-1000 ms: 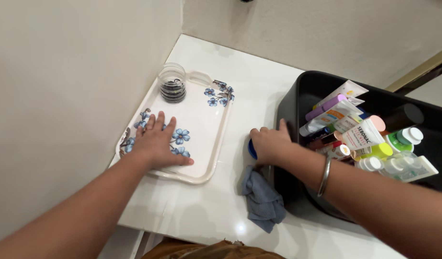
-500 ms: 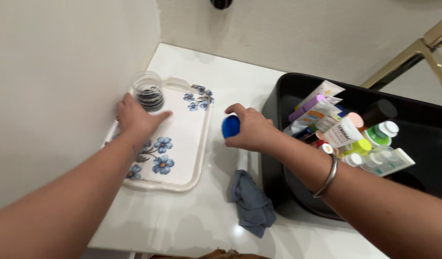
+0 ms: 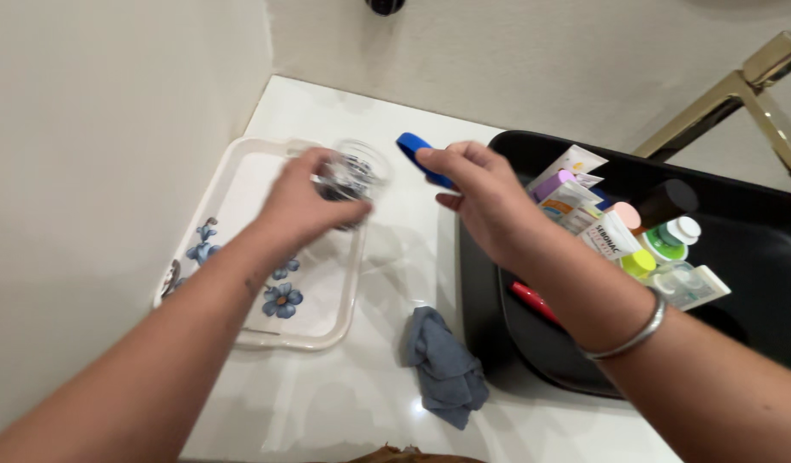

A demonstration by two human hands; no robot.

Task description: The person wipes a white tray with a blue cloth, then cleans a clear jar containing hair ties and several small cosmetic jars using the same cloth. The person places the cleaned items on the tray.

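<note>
Glass jar now lifted off tray by left hand.

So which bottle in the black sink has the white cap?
The green bottle at the right edge of the pile, capped with a round white top. The one beside it has a yellow-green cap, and another a dark cap.

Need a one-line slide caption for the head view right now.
Left hand lifts a clear jar over the floral tray; right hand holds a blue lid beside it.
</note>
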